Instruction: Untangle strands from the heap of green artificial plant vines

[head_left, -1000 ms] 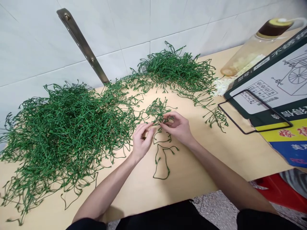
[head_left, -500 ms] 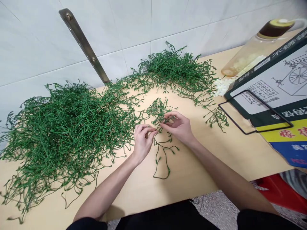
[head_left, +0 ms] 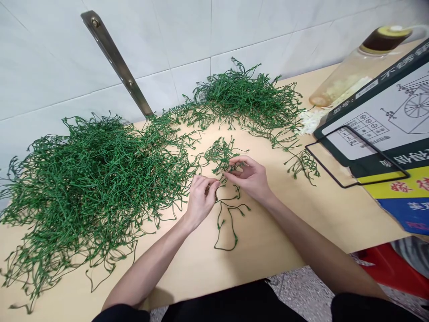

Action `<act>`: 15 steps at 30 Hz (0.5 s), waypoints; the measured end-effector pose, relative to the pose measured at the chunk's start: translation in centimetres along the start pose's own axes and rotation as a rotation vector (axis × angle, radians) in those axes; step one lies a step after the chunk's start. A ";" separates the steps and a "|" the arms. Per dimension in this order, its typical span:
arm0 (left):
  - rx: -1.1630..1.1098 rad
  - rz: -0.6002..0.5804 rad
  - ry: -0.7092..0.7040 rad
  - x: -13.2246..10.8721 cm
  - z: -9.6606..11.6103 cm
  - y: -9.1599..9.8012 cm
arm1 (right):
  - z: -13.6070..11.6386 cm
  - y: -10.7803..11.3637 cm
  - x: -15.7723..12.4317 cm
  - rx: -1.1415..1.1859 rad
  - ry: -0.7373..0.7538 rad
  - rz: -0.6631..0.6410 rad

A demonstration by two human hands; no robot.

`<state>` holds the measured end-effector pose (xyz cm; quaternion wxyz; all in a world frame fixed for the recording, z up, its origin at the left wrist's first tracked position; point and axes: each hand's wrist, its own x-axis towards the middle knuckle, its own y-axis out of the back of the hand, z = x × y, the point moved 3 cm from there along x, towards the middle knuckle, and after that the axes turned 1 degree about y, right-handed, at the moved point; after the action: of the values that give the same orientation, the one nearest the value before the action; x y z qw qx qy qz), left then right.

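My left hand [head_left: 202,199] is closed over the table [head_left: 268,241], thumb pressed to the fingers on a thin green stem with forked, bud-like ends. Just to its right, my right hand [head_left: 252,180] pinches a green stem too, thumb and forefinger together. What exactly lies between the fingertips is tiny and partly hidden. Beyond the hands rests a small bunch of green stems [head_left: 219,151], touching or close to the right fingertips. Below them lie loose green stems [head_left: 231,208], one bent into a loop. A large tangled heap of green stems [head_left: 100,174] spreads to the left.
Another heap of stems [head_left: 248,96] lies against the tiled wall [head_left: 187,36]. A metal bracket [head_left: 117,62] leans up from the table's back edge. To the right are a printed box [head_left: 368,138], a black wire frame [head_left: 345,187], a bottle [head_left: 348,76] and a few stems [head_left: 303,165].
My left hand has turned slightly and its fingers have curled in more around the stem. The right hand stays nearly in place; the heaps look the same.
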<state>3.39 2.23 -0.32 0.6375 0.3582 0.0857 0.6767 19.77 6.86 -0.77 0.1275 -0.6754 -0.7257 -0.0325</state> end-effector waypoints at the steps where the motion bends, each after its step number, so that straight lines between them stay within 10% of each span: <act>1: 0.003 -0.011 0.002 0.0 0.0 0.0 | 0.0 0.0 0.0 0.004 0.002 0.002; 15: 0.036 -0.060 0.012 -0.1 -0.1 -0.1 | -0.1 -0.3 -0.2 0.006 0.020 0.000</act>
<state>3.45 2.22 -0.50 0.6503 0.3630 0.1124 0.6578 19.50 6.60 -0.65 0.1370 -0.6746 -0.7244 -0.0370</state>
